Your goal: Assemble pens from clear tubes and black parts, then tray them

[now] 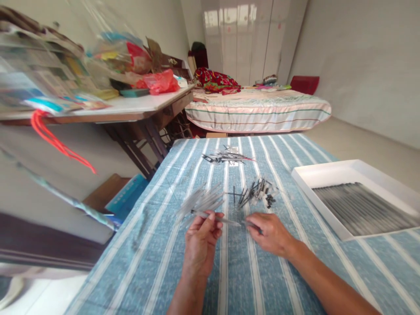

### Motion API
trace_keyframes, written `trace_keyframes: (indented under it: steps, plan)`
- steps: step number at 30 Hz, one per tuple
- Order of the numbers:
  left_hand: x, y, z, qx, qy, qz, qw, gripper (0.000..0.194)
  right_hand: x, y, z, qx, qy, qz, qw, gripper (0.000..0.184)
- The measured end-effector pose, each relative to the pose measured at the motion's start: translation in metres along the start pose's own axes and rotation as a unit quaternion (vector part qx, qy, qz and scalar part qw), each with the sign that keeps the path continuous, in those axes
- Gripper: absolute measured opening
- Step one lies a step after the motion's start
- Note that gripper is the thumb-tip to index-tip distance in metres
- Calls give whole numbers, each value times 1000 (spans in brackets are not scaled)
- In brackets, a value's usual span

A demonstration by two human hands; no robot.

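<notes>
My left hand (202, 238) is closed in a pinch around a slim translucent pen (230, 222), which lies almost level with its pointed end toward the right. Just right of that tip, my right hand (271, 232) is closed, its fingertips on a small dark piece (248, 223) mostly hidden and too blurred to name. Beyond my left hand spreads a heap of clear pen barrels (203, 199). A pile of small black and whitish pen parts (259, 192) lies just past my right hand. Farther off is a bunch of thin dark refill-like sticks (226, 156).
A white shallow box (324, 214) at the right holds a row of dark pens (364, 208). Everything rests on a blue striped cloth (157, 271). At the left stands a cluttered desk (144, 111) with a red cord (55, 140) hanging down; a bed (259, 111) is behind.
</notes>
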State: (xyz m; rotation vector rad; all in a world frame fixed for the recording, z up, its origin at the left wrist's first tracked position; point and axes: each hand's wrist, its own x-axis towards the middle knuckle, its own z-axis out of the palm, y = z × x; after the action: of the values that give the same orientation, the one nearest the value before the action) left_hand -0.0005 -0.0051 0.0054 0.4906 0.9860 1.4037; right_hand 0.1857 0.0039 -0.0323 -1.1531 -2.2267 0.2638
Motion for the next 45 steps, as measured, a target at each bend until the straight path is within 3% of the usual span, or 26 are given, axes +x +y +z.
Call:
trace_keyframes:
  steps: [4, 9, 26, 45]
  plan:
    - [2, 0, -2, -1, 6, 1, 1000, 22, 2, -14, 2, 97, -13, 18, 995, 15]
    - [2, -3, -4, 13, -18, 11, 1000, 18, 3, -18, 0, 139, -3, 49, 989, 14]
    - [-2, -8, -2, 86, -38, 21, 995, 19, 0, -20, 2, 155, -38, 39, 986, 21]
    - [-4, -13, 0, 107, -15, 18, 994, 24, -3, -19, 12, 115, -5, 12, 993, 24]
